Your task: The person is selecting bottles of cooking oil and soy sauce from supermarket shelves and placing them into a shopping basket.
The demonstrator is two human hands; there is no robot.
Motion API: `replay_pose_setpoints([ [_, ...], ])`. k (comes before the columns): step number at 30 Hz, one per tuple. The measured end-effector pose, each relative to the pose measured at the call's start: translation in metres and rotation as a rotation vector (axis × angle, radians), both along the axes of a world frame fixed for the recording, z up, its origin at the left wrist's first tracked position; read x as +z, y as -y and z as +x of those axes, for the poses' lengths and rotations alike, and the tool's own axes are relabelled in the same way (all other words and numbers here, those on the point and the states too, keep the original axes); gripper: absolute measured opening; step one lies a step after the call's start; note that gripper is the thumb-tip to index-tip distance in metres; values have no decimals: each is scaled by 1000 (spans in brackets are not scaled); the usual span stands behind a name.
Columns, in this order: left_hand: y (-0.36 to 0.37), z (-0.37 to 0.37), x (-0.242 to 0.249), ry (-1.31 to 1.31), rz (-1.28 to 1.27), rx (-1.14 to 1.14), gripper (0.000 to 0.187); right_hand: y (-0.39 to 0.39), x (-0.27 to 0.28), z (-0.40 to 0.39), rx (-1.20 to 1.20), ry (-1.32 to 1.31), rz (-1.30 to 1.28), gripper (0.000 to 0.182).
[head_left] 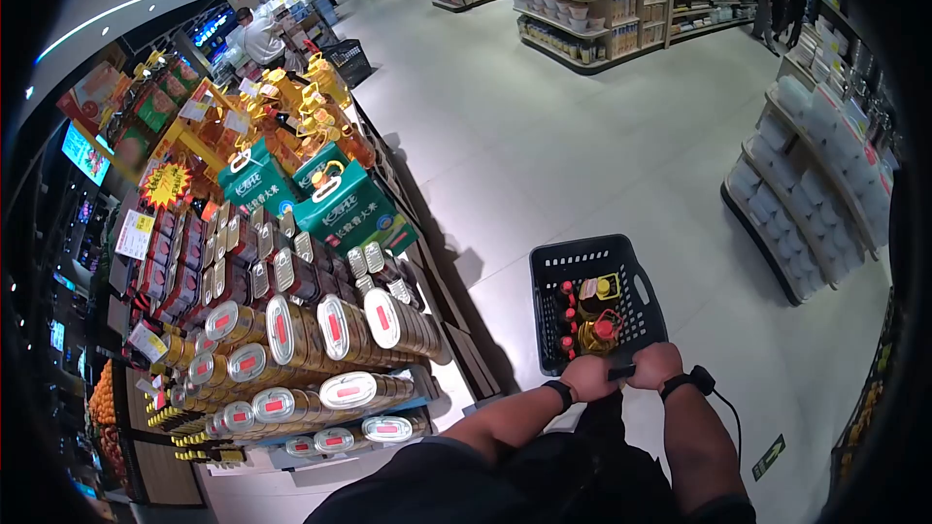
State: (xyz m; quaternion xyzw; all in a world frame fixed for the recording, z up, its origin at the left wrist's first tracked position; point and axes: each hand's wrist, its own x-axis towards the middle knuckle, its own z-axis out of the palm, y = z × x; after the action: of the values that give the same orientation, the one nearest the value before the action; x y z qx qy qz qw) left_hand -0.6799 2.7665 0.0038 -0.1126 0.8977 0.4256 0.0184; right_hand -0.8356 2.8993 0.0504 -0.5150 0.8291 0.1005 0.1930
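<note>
Both of my fists are closed around the dark handle (621, 372) of a black shopping basket (633, 267) in front of me. My left hand (589, 378) grips its left part, and my right hand (655, 366) grips its right part. Inside the basket lie several red-capped dark bottles (567, 315), a bottle of yellow oil with a red cap and handle (599, 332), and a container with a yellow cap (602, 288). A dark band circles each wrist, and a cable hangs from the right one.
To my left, a long display holds stacked oval tins (335, 330), green rice boxes (354, 209) and oil bottles (325, 116). Curved shelves (801, 194) of white goods stand at right. Another shelf unit (592, 29) stands ahead; a person in white (260, 39) is far left.
</note>
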Motion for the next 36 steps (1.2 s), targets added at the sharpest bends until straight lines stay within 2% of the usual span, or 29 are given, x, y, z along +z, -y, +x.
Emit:
replay_pose_setpoints([
  [3,33,-50,9,6,-7,95,32,44,4,-58,94,18,-14,29],
  [5,54,-77,3,75,-36,133,31,67,-15,-92,140,34,-49,30],
  [7,75,-99,-14,188,-117,159,32,97,0,-112,158,32,-56,32],
  [9,96,-121,-7,185,-87,261,32,128,14,-135,167,69,-51,30],
  [17,198,-207,-4,239,-141,427,31,250,-12,-230,204,86,-69,32],
  [24,315,-259,-6,216,-126,444,29,375,6,-284,284,96,-17,31],
  [27,365,-273,-13,139,-120,466,29,428,4,-300,318,57,9,32],
  [36,515,-295,-3,157,-58,515,30,592,-12,-329,391,11,25,32],
])
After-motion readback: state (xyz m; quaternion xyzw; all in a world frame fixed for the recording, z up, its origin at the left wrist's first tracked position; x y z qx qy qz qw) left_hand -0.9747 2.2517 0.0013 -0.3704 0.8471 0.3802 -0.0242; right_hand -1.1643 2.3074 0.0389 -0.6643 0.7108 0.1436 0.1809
